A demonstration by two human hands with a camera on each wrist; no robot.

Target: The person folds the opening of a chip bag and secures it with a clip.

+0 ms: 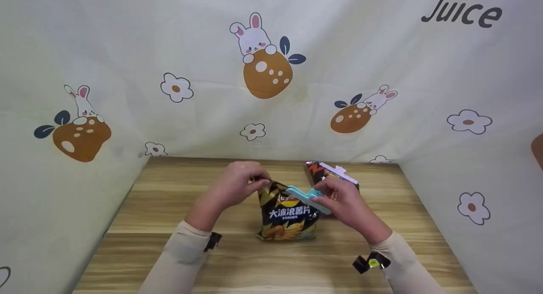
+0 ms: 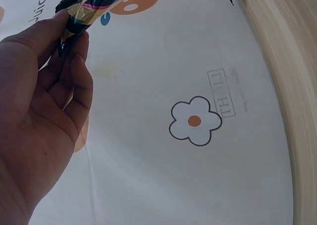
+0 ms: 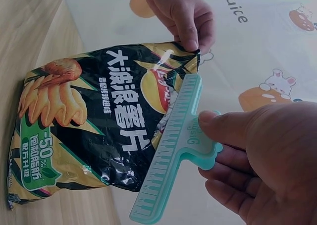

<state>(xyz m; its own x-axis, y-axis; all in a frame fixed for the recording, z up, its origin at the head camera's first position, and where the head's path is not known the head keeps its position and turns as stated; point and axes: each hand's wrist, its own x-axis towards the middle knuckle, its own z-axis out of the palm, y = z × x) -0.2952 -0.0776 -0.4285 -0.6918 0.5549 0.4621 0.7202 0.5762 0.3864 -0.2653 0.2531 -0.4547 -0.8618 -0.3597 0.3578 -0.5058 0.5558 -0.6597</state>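
A black and gold bag of potato chips (image 1: 288, 215) stands upright on the wooden table. My left hand (image 1: 239, 183) pinches the bag's top left corner between thumb and fingers; the left wrist view shows that corner of the bag (image 2: 91, 7) at the fingertips. In my right hand (image 1: 345, 200) is a turquoise bag clip (image 3: 171, 150), with ruler-like marks along its bar, gripped by its handle between thumb and fingers. The clip's bar lies across the top edge of the bag, slanting down to the right in the head view.
Behind my right hand lies a second, red and black snack bag (image 1: 316, 171) with a lilac clip (image 1: 339, 173) along its top. The wooden table (image 1: 169, 251) meets a pale curtain (image 1: 203, 124) printed with rabbits and flowers at its back and sides.
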